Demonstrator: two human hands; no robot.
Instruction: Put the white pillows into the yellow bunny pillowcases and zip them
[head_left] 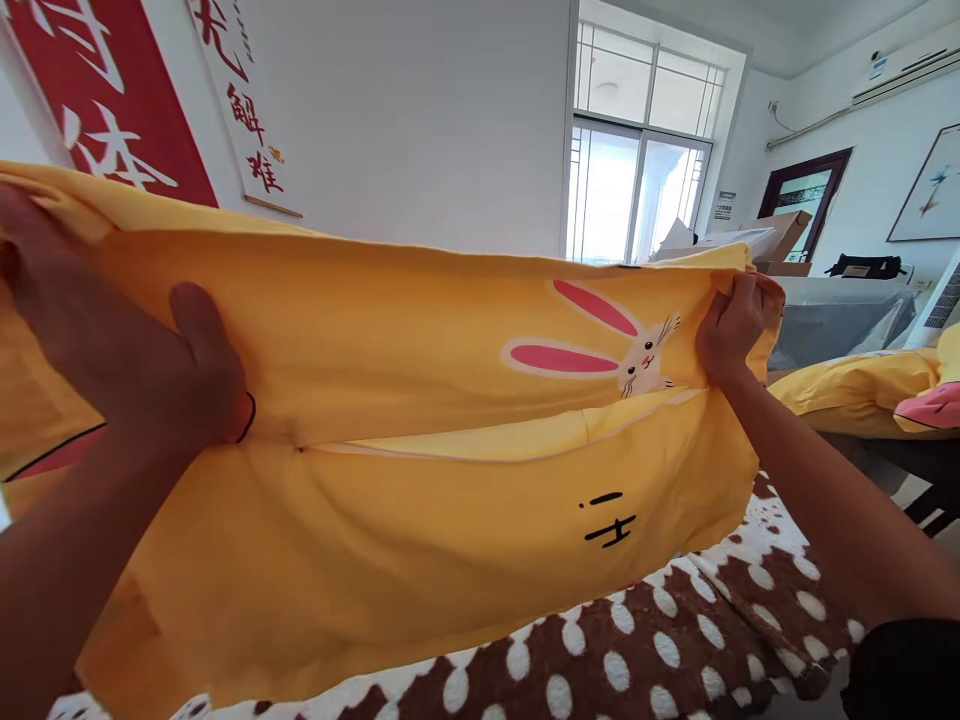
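Note:
A yellow pillowcase (420, 340) is stretched out in the air between my two hands. It bears a white rabbit with pink ears and black "Hi" lettering, and a long slit gapes across its middle. My left hand (127, 330) is closed on the cloth at the upper left, its thumb lying against the front and its fingertips partly hidden at the picture's edge. At the upper right corner my right hand (735, 325) pinches the cloth in a fist. The lower edge of the pillowcase hangs down over a spotted blanket.
Beneath lies a brown blanket (600, 670) with white spots. More yellow printed bedding (862, 390) rests on the right. Cardboard boxes (780, 240) and a black bag (866, 266) stand farther back, near a window (641, 150). Scrolls (247, 110) hang on the left wall.

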